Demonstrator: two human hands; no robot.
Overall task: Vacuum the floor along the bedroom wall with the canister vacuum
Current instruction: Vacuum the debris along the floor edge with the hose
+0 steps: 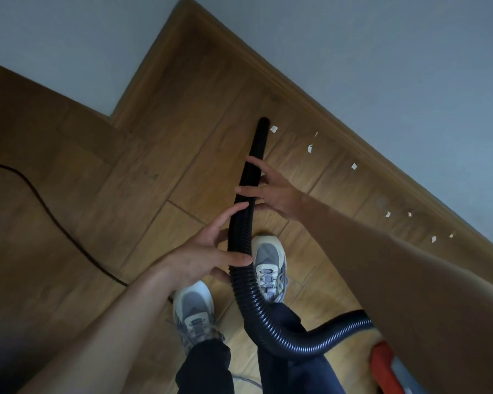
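Note:
A black ribbed vacuum hose [246,191] runs from the lower right up toward the wall, its open end [264,122] just over the wooden floor. My left hand [211,251] grips the hose lower down, thumb and fingers curled round it. My right hand [271,189] is higher up, its fingers spread and wrapping loosely round the hose. Several small white paper scraps [273,129] lie on the floor along the wooden skirting [339,120]; the nearest scrap is right beside the hose's end. A red and grey part of the canister vacuum [384,362] shows at the bottom right.
A black power cord [49,211] curves across the floor at the left. My two grey sneakers [269,260] stand under the hose. The pale wall [396,52] meets the floor in a corner at the top middle.

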